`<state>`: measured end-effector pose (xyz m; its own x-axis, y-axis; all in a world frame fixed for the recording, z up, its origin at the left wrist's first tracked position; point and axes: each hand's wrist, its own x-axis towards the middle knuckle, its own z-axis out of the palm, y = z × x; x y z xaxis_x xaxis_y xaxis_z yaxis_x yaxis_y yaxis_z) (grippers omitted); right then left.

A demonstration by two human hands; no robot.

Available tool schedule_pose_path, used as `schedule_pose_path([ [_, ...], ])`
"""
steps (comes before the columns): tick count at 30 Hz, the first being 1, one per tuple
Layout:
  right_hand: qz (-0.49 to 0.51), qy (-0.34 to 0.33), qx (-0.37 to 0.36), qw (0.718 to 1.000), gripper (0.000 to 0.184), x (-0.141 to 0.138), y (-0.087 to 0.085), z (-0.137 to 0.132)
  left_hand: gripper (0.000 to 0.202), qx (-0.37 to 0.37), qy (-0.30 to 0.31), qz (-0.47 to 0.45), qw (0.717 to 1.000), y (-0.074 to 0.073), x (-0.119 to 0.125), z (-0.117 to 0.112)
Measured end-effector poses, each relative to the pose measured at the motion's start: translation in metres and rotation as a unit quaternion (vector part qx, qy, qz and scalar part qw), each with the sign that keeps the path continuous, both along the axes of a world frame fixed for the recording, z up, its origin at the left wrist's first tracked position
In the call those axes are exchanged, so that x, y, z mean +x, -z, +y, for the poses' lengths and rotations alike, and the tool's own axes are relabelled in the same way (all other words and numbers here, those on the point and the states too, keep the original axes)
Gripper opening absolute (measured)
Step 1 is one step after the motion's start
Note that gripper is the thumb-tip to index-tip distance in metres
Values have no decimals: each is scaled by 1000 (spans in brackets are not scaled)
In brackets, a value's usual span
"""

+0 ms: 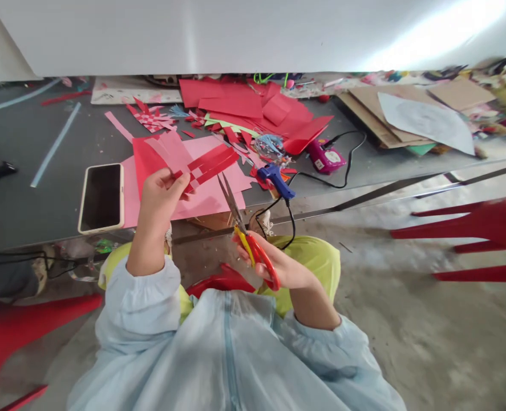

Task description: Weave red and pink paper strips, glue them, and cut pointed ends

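Note:
Pinched between the thumb and fingers of my left hand [162,191] is a woven piece of red and pink paper strips [207,165], its long strips fanning out to the upper left and right. My right hand [278,260] grips scissors [253,251] with red and yellow handles. Their blades point up toward the table edge, close to the right ends of the strips, and look nearly closed. Beneath the woven piece lie pink paper sheets [188,208] and a red sheet [140,157]. A finished-looking checkered paper piece [152,119] rests farther back.
A phone [102,197] lies left of the pink sheets. A blue glue gun [277,180] with a black cord sits near the table edge, beside a purple box [326,157]. Red paper [235,108] is piled behind; cardboard [372,117] lies right. A red stool [470,234] stands at right.

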<state>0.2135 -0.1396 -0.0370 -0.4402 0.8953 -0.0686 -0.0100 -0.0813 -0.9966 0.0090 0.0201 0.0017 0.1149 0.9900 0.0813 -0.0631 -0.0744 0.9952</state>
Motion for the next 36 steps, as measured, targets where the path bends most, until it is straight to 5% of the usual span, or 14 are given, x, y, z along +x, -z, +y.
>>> schedule_pose_path([
  [7,41,14,-21,999,67,-6,9,0,16,26,25,0,999,-1,12,-2],
  [15,60,8,-18,998,65,-5,14,-5,15,-26,53,-58,997,3,25,-2],
  [36,88,40,-33,995,66,-4,23,-12,11,-47,84,-107,990,9,28,-4],
])
